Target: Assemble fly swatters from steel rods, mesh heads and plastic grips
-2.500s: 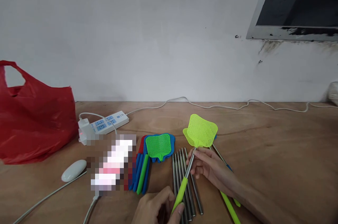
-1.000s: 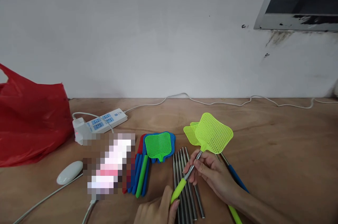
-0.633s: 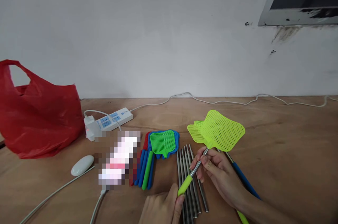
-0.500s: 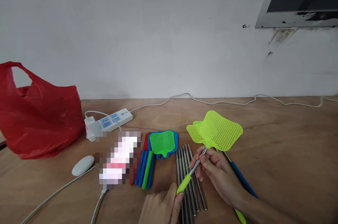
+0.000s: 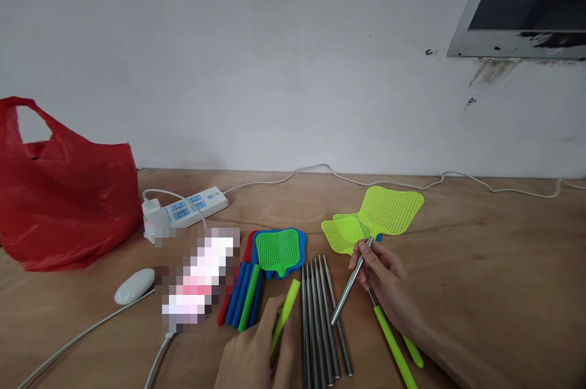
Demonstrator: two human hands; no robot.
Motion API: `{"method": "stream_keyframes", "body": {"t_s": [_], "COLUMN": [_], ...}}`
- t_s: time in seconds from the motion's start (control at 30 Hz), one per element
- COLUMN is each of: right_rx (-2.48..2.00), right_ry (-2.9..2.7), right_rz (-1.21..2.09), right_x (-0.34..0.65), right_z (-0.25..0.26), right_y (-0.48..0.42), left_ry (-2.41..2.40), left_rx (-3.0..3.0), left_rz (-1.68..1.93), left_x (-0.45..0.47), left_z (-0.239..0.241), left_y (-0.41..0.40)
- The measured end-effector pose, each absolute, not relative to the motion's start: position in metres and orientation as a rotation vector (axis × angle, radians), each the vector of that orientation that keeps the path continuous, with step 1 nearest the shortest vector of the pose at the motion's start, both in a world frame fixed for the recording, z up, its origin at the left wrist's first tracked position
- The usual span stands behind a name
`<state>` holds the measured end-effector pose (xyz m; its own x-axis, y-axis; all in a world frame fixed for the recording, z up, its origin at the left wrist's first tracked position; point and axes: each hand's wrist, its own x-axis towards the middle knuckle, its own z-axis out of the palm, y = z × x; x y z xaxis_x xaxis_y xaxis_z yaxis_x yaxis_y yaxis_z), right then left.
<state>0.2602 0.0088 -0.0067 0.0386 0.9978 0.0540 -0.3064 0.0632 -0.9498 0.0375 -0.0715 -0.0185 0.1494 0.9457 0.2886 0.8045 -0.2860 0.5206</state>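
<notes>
My right hand (image 5: 384,276) pinches a bare metal rod (image 5: 348,285) just below a lime fly-swatter head (image 5: 394,210), which tilts low over the table. My left hand (image 5: 251,357) is closed round a lime handle grip (image 5: 284,314), now apart from the rod. A second lime swatter head (image 5: 339,234) lies flat beside the right hand. Several loose metal rods (image 5: 319,316) lie between my hands. A green swatter head on a stack of blue ones (image 5: 277,250) and a bundle of coloured grips (image 5: 242,302) lie to the left.
Lime-handled swatters (image 5: 394,346) lie under my right forearm. A red plastic bag (image 5: 64,193), a white power strip (image 5: 190,207), a white oval device (image 5: 134,286) with its cable and a blurred packet (image 5: 198,282) occupy the left of the wooden table (image 5: 503,267). A white cable (image 5: 403,184) runs along the wall.
The lime grip has come off the rod. My left hand has drawn it left, while my right hand has carried the rod and swatter head away to the right and lower.
</notes>
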Motion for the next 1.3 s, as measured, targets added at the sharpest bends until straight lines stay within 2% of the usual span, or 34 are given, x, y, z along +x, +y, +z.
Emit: {"method": "stream_keyframes", "body": {"t_s": [0.37, 0.73, 1.1, 1.3], "right_rx": [-1.015, -1.041, -1.036, -1.041], "right_ry": [-1.036, -1.061, -1.069, -1.071], "right_rz": [1.269, 1.27, 1.284, 1.29], "right_x": [0.264, 0.266, 0.267, 0.267], "right_z": [-0.012, -0.012, -0.012, -0.013], "right_y": [0.009, 0.009, 0.009, 0.008], "left_ry": [2.123, 2.167, 2.034, 2.008], "left_rx": [2.163, 2.2, 2.334, 2.593], "left_rz": [0.402, 0.133, 0.271, 0.792], "left_x": [0.021, 0.022, 0.018, 0.015], "left_z": [-0.009, -0.007, -0.006, -0.006], "left_y": [-0.055, -0.058, -0.056, -0.054]}}
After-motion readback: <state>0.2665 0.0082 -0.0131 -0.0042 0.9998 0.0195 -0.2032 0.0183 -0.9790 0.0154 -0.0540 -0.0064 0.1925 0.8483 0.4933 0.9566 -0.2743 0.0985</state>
